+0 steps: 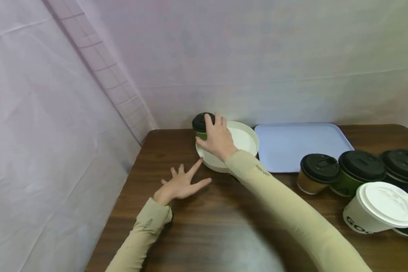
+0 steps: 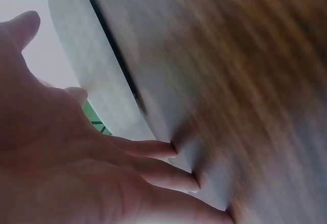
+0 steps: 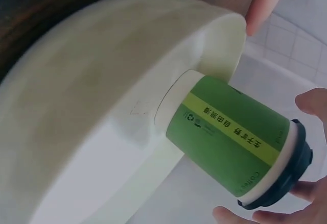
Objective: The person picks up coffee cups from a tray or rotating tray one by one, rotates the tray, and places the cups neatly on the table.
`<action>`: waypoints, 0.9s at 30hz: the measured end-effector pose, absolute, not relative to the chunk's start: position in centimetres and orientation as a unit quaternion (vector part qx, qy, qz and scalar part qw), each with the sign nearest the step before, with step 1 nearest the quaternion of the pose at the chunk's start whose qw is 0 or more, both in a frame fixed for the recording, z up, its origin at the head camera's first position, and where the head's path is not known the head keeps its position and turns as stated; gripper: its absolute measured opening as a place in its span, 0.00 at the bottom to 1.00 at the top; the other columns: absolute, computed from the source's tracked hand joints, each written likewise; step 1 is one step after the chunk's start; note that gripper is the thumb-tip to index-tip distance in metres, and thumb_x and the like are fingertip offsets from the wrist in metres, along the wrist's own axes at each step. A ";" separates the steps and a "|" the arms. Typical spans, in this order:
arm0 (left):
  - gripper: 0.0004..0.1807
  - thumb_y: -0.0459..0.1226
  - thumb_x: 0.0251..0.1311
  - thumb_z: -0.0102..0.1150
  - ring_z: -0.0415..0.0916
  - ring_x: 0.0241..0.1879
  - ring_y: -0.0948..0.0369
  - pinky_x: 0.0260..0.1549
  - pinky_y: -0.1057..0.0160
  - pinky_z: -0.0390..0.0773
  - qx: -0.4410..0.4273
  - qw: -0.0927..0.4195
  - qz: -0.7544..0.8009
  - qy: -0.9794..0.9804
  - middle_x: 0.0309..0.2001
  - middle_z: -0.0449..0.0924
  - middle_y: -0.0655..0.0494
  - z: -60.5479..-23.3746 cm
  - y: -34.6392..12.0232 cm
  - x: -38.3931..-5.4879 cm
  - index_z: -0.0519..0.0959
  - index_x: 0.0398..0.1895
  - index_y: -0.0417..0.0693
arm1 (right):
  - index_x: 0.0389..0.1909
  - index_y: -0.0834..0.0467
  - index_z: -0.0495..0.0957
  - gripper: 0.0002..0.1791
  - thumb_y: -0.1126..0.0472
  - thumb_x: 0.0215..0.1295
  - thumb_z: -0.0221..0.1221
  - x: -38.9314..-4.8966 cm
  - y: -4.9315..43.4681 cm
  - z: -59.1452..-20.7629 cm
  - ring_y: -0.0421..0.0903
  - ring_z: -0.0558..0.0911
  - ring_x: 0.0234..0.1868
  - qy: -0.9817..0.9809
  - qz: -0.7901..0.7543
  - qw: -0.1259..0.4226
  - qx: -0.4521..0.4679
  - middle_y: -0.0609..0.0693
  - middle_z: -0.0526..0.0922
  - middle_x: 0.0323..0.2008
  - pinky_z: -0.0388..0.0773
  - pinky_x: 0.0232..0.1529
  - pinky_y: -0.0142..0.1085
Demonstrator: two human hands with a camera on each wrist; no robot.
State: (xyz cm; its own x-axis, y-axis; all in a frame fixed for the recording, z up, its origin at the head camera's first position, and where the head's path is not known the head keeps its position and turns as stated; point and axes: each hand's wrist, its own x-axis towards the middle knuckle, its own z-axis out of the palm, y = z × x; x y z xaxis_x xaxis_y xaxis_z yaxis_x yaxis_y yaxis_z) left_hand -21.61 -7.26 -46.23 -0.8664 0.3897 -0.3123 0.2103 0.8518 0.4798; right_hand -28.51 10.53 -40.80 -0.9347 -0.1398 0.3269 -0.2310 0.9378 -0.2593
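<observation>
A green paper coffee cup [image 3: 225, 132] with a black lid [image 1: 200, 122] stands upright in the round white tray [image 1: 215, 164], near its far left side. My right hand [image 1: 219, 139] is spread around the lid from above. In the right wrist view its thumb [image 3: 312, 104] stands off the lid, while a finger [image 3: 305, 188] is right at the lid's edge. My left hand [image 1: 178, 186] has its fingers spread low over the table in front of the tray. One of its fingertips is right at the tray's outer wall [image 2: 92, 55].
A pale blue rectangular tray [image 1: 300, 141] lies right of the round one. On the table's right stand a brown cup [image 1: 317, 172], a green cup [image 1: 358, 170] and other black-lidded cups [image 1: 402, 164]. A white lidded tub [image 1: 377, 211] sits before them. Cloth walls [image 1: 258, 56] border the table [image 1: 204, 234].
</observation>
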 end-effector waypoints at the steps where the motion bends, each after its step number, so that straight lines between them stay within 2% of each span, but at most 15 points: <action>1: 0.46 0.77 0.64 0.38 0.26 0.78 0.21 0.60 0.09 0.34 0.160 0.204 0.219 0.941 0.82 0.31 0.27 -46.2 -7.2 -21.5 0.35 0.81 0.86 | 0.79 0.59 0.54 0.46 0.41 0.71 0.62 -28.6 10.6 -40.8 0.70 0.63 0.75 -0.972 0.148 0.153 0.094 0.71 0.55 0.77 0.88 0.51 0.51; 8: 0.49 0.77 0.62 0.42 0.27 0.78 0.21 0.60 0.09 0.35 0.168 0.209 0.222 0.937 0.82 0.32 0.27 -46.1 -6.9 -21.2 0.31 0.80 0.88 | 0.79 0.58 0.53 0.47 0.41 0.70 0.62 -29.4 10.9 -41.0 0.70 0.64 0.75 -0.973 0.146 0.156 0.090 0.71 0.56 0.77 0.88 0.49 0.51; 12: 0.51 0.79 0.61 0.41 0.28 0.78 0.21 0.60 0.09 0.35 0.164 0.208 0.227 0.937 0.82 0.33 0.27 -46.2 -6.7 -21.3 0.28 0.80 0.86 | 0.79 0.58 0.54 0.47 0.41 0.70 0.63 -29.8 10.9 -41.2 0.70 0.64 0.75 -0.973 0.150 0.151 0.088 0.71 0.55 0.77 0.88 0.48 0.52; 21: 0.48 0.79 0.62 0.36 0.30 0.78 0.22 0.61 0.09 0.37 0.156 0.207 0.210 0.943 0.83 0.34 0.28 -46.7 -6.4 -21.4 0.33 0.81 0.86 | 0.79 0.59 0.55 0.44 0.44 0.72 0.62 -30.1 10.7 -41.7 0.71 0.69 0.72 -0.974 0.165 0.128 0.086 0.71 0.59 0.75 0.88 0.48 0.55; 27: 0.46 0.79 0.63 0.36 0.30 0.79 0.23 0.62 0.10 0.36 0.159 0.212 0.215 0.940 0.83 0.34 0.29 -46.6 -6.5 -21.7 0.36 0.81 0.88 | 0.77 0.59 0.58 0.42 0.45 0.71 0.63 -29.7 11.2 -41.4 0.69 0.71 0.69 -0.969 0.177 0.148 0.089 0.69 0.63 0.72 0.88 0.47 0.55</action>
